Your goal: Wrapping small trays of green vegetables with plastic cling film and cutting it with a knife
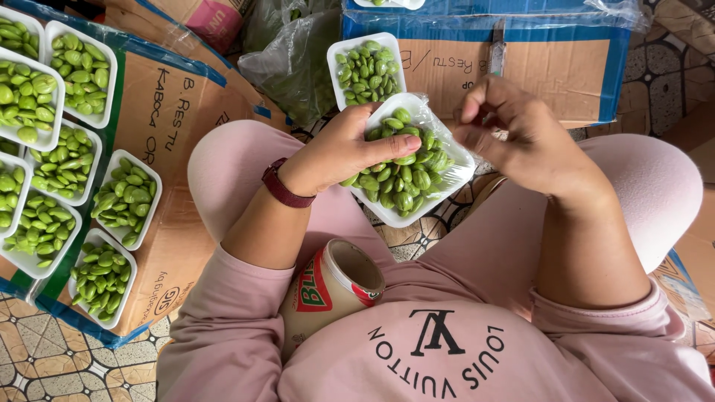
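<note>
in the head view, a shallow white foam tray heaped with glossy green flat beans (408, 173) sits tilted above the lap, between the two knees in pink trousers. the beans are oval, smooth and pale to mid green, piled above the rim, and a thin clear plastic film (436, 123) is wrapped loosely over the tray's far corner. the left hand (344, 151) grasps the tray's near-left edge, thumb pressed on top of the beans and fingers under the rim; a dark red strap circles its wrist. the right hand (514, 138) is clenched into a pinch just beside the tray's right corner, fingertips drawn together on the film there. a beige roll of tape with red and green print (331, 286) lies in the lap against the pink sweater. a second white tray of green beans (366, 69) rests just beyond, on a cardboard box with blue tape (521, 63). more filled white trays (67, 164) lie in rows on flattened cardboard at the left.
</note>
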